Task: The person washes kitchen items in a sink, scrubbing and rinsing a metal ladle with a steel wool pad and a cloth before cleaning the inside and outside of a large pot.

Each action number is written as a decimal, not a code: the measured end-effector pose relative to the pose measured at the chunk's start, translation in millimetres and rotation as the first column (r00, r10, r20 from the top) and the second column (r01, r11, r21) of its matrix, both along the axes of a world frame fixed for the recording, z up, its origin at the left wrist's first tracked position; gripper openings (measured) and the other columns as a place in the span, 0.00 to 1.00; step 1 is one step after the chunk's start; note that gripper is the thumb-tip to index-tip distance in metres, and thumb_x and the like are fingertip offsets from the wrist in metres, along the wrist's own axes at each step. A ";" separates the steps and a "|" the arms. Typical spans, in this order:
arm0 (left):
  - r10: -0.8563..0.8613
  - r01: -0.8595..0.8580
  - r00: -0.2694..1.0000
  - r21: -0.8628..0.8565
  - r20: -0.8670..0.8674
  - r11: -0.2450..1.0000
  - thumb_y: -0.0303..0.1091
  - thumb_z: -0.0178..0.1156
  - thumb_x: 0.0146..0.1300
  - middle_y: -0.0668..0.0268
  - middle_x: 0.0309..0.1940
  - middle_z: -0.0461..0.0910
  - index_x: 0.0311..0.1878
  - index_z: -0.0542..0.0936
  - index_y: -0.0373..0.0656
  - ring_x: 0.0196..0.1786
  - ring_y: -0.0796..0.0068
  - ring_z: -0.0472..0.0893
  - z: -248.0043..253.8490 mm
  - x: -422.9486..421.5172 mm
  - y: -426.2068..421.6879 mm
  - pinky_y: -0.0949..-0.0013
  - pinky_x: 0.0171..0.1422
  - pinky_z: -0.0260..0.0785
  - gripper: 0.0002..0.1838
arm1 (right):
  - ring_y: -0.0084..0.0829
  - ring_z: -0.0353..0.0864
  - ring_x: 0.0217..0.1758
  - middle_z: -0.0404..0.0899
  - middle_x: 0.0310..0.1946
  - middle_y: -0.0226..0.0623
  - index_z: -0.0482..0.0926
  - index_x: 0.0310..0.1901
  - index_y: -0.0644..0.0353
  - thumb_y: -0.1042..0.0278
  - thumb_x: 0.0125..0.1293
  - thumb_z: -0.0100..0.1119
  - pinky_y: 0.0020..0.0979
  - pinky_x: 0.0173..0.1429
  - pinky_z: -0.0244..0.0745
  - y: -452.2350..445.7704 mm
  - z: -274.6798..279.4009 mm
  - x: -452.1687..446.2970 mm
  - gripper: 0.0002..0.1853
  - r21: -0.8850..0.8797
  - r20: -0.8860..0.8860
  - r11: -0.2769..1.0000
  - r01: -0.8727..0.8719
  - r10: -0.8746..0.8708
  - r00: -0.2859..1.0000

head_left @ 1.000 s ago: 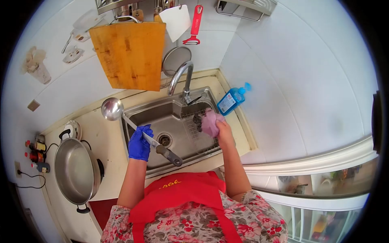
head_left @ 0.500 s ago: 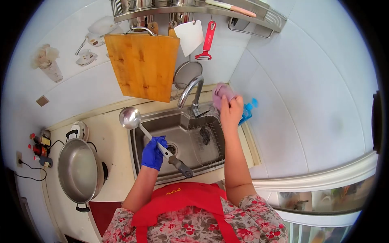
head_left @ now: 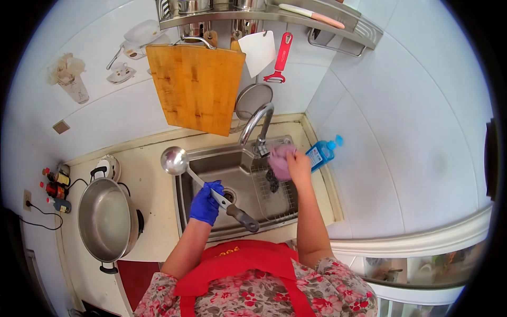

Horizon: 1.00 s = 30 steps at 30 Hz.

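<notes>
My left hand (head_left: 206,203), in a blue glove, is closed round the shaft of a metal ladle (head_left: 175,160). The ladle's bowl points up and left past the rim of the steel sink (head_left: 208,171), and its grey handle slants down to the right over the basin. My bare right hand (head_left: 299,168) grips a pink cloth (head_left: 281,162) above the right side of the sink, beside the faucet (head_left: 262,132). Under the cloth, a dark scrubber (head_left: 272,181) lies on a wire rack (head_left: 278,203) in the sink.
A blue soap bottle (head_left: 321,154) stands right of the sink. Left on the counter is a large steel pot (head_left: 105,222), with small bottles (head_left: 57,190) beyond it. A cutting board (head_left: 198,87), a red peeler (head_left: 281,58) and a strainer (head_left: 254,101) hang on the wall behind.
The pink cloth in my right hand rose from over the rack towards the back, then came down again beside the faucet. My left hand still holds the ladle. The view has shifted.
</notes>
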<state>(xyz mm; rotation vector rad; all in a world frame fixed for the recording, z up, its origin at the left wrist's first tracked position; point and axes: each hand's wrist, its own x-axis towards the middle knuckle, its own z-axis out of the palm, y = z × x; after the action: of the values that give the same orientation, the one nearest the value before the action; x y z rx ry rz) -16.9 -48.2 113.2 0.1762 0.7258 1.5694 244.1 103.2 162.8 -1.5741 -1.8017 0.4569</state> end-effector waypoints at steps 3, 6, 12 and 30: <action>-0.048 0.048 0.995 0.002 0.082 0.999 0.37 0.45 0.66 0.58 0.39 0.78 0.51 0.70 0.31 0.40 0.69 0.78 -2.3 11.9 4.1 0.67 0.48 0.72 0.18 | 0.48 0.76 0.36 0.77 0.32 0.47 0.78 0.32 0.62 0.62 0.56 0.55 0.42 0.40 0.71 -34.4 -19.5 13.9 0.11 -0.173 0.414 0.984 -0.044 0.113 0.903; -0.105 0.112 0.973 -0.027 0.204 0.993 0.36 0.44 0.67 0.62 0.40 0.78 0.54 0.69 0.34 0.43 0.71 0.77 -3.7 23.5 13.9 0.69 0.52 0.68 0.18 | 0.45 0.72 0.49 0.74 0.45 0.45 0.73 0.49 0.57 0.65 0.50 0.62 0.39 0.52 0.68 -64.0 -7.5 4.0 0.22 -0.096 0.222 0.948 -0.304 0.318 0.922; -0.285 0.293 0.901 0.027 0.326 0.956 0.32 0.46 0.64 0.66 0.41 0.77 0.51 0.71 0.41 0.43 0.73 0.76 -57.5 33.8 30.9 0.73 0.50 0.68 0.13 | 0.43 0.68 0.52 0.72 0.49 0.38 0.71 0.53 0.52 0.70 0.46 0.65 0.35 0.57 0.64 -110.7 44.4 -68.6 0.28 0.248 -0.110 0.682 -0.688 0.725 0.680; -0.583 0.556 0.811 -0.239 -0.057 0.796 0.57 0.47 0.62 0.64 0.35 0.80 0.43 0.75 0.45 0.27 0.72 0.74 -12.8 -13.6 55.9 0.71 0.31 0.68 0.24 | 0.24 0.77 0.37 0.80 0.35 0.36 0.76 0.36 0.67 0.71 0.64 0.48 0.25 0.45 0.71 -77.8 33.8 -63.5 0.09 0.001 -0.793 0.889 -0.459 0.280 0.540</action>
<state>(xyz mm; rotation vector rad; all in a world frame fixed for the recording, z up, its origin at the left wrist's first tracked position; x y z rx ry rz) -30.5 7.8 100.4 0.3101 0.8403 0.8970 180.6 25.4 196.7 -0.8262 -1.3704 1.3534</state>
